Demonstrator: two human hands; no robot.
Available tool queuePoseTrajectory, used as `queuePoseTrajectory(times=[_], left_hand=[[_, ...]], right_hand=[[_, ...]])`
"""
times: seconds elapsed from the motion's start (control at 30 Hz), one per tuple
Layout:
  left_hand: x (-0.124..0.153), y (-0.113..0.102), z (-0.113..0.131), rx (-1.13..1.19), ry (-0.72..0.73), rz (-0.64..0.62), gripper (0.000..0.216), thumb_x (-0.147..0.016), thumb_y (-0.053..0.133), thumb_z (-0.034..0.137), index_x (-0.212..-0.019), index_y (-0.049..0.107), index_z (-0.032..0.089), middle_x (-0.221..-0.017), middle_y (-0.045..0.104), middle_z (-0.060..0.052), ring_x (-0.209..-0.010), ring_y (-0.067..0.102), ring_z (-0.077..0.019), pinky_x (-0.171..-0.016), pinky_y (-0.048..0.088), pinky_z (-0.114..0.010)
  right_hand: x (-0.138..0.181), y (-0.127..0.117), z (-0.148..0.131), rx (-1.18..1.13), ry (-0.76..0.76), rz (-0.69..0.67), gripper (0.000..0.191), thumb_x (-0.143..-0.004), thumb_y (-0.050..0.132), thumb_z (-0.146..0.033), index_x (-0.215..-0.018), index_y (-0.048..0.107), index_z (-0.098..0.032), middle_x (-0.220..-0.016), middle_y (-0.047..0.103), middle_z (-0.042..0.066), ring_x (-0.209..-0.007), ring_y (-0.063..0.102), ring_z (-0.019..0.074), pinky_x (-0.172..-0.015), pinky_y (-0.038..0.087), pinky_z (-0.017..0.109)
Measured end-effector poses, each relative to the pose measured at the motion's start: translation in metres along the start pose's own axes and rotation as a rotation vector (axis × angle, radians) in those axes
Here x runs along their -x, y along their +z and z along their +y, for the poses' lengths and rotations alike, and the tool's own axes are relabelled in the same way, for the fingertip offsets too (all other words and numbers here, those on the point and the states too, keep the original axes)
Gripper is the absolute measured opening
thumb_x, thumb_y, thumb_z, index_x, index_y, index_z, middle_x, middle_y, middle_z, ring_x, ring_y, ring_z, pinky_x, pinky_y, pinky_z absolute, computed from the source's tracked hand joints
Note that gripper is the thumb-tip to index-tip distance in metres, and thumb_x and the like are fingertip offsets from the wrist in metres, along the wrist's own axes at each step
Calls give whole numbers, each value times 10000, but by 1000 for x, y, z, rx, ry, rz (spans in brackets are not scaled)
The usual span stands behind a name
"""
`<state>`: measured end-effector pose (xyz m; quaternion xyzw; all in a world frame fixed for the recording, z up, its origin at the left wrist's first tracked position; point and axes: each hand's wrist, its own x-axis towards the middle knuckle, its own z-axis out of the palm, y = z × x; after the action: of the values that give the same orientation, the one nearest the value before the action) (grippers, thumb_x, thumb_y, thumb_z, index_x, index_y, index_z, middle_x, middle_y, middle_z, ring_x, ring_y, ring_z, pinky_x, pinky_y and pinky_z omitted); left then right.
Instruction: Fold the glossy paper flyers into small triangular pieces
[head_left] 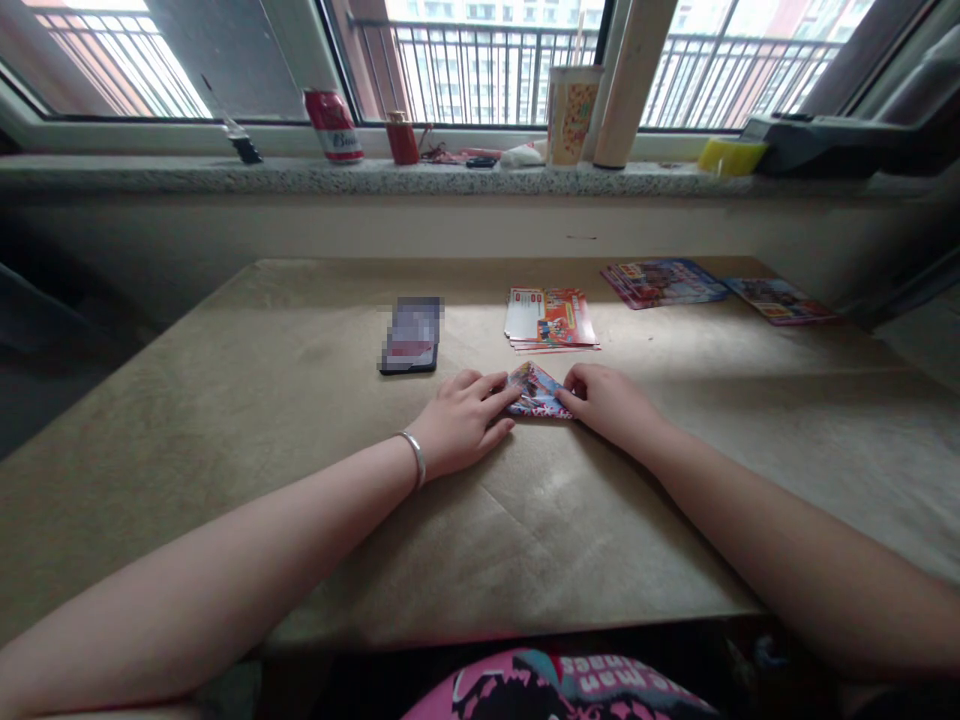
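Observation:
A small piece of colourful printed paper, folded to a triangle-like shape [534, 390], lies on the table with its point away from me. My left hand [466, 418], a silver bangle at its wrist, rests at the paper's left side, fingers stretched out and apart, fingertips on the paper. At the right corner, my right hand [600, 396] has its thumb and curled fingers closed on the paper's edge. Just behind the paper sits a stack of printed sheets [551, 318], orange and white on top.
A phone [411, 335] lies left of the stack. More printed sheets [664, 282] and another pile [780, 300] are at the back right. On the windowsill [442, 180] stand a red can [334, 127], a red bottle [402, 138], a cup [571, 115] and yellow tape [731, 156].

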<state>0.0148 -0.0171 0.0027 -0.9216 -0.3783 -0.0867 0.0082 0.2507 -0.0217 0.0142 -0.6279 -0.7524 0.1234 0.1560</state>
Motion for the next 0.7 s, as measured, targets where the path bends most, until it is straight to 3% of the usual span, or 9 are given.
queuePoseTrajectory(times=[0.27,0.5,0.7], left_hand=[[-13,1,5,-60,-24,27,463,-948,410,489,-1317,534,239,-1247,562,-93,-1068,495,-259,-957,395,-407],[-12,1,6,-60,-27,55,456,-943,418,472,-1327,530,252,-1190,571,-94,-1029,495,-251,-929,401,-407],[-9,-1,5,-46,19,54,434,-940,430,453,-1301,550,244,-1156,590,-91,-1009,511,-246,-915,423,-402]], right_hand=[[-3,7,5,-4,-33,58,158,-840,553,-324,-867,632,-191,-915,638,60,-768,584,174,-682,422,278],[-4,3,-4,35,-71,31,314,-899,492,-408,-1035,686,-203,-1062,620,102,-877,618,203,-795,452,306],[-12,-2,-18,174,-151,-28,374,-905,480,-443,-1084,684,-186,-985,642,119,-911,605,243,-812,444,340]])
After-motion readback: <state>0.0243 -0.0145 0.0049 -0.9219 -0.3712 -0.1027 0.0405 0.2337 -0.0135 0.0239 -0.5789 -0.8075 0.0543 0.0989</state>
